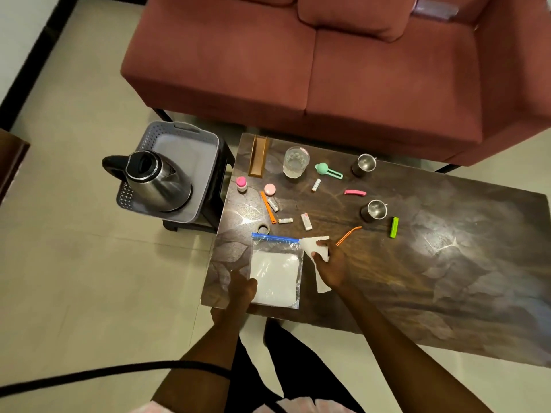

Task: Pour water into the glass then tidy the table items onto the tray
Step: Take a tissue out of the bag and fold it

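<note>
The glass [296, 161] stands at the far left part of the dark wood bench [417, 263], and it has water in it. It is clear with a bumpy pattern. The grey tray [179, 138] sits on a small black stool [220, 186] just left of the bench, and a shiny steel kettle [155, 180] with a black handle stands in it, lid open. A red sofa [328, 70] is on the far side of the bench, and the floor [74, 263] has pale tiles.

The glass is well away from both hands, which are at the near left edge. The left hand [243, 286] rests with straight fingers on the left side of a clear zip bag [275, 271] (it has a blue strip on top and something white inside). The right hand [329, 263] holds a white paper [317, 248] just right of the bag, its fingers curled round it.

Small things lie between the hands and the glass: a pink-lidded bottle [241, 183], a pink round tub [269, 189], an orange clip [268, 207], a tape roll [263, 228] and a few little tubes. Two steel cups [364, 164] stand further right, one far and one nearer, with a green clip [394, 227], a pink clip [354, 192] and a mint green tool [328, 170] around them. A brown holder [258, 156] stands left of the glass.
</note>
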A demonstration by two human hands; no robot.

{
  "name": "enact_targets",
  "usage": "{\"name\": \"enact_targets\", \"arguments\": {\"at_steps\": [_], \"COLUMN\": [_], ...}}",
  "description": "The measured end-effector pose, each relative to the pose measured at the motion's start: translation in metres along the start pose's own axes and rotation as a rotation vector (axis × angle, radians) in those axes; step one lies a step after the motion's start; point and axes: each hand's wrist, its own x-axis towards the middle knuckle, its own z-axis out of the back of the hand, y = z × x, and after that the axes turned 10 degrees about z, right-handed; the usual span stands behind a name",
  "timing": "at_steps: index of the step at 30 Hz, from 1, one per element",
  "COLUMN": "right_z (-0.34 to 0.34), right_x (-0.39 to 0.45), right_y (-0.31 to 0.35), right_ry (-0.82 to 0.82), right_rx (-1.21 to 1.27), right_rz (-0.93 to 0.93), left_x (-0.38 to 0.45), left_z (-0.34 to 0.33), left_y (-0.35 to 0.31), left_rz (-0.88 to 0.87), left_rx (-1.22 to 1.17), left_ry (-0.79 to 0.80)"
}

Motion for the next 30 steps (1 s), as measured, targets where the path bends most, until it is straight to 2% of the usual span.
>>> {"name": "enact_targets", "arguments": {"at_steps": [5,9,11,14,21,28,30], "right_z": [0.010,0.035,0.051,0.077,0.127,0.156,0.164], "right_x": [-0.004,-0.010,-0.013,-0.012,-0.002,0.000,0.000], "right_y": [0.064,0.113,0.134,0.166,0.245,0.320,0.335], "right_ry": [0.100,0.263,0.291,0.289,0.117,-0.066,-0.050], "right_rx": [0.209,0.318,0.332,0.327,0.321,0.580,0.677], "right_rz": [0.064,0.161,0.254,0.386,0.641,0.647,0.633], "left_x": [-0.041,-0.074,-0.087,-0.111,-0.163,-0.197,-0.206], "left_z": [0.011,0.043,0.065,0.099,0.168,0.229,0.243], "left_y": [-0.026,-0.066,-0.083,-0.107,-0.160,-0.199,-0.205], "left_rz": [-0.002,-0.032,-0.120,-0.299,-0.660,-0.924,-0.993], "left_rx": [-0.309,-0.778,-0.928,-1.011,-0.816,-0.706,-0.653], "left_ry": [0.112,0.427,0.550,0.666,0.553,0.401,0.382]}}
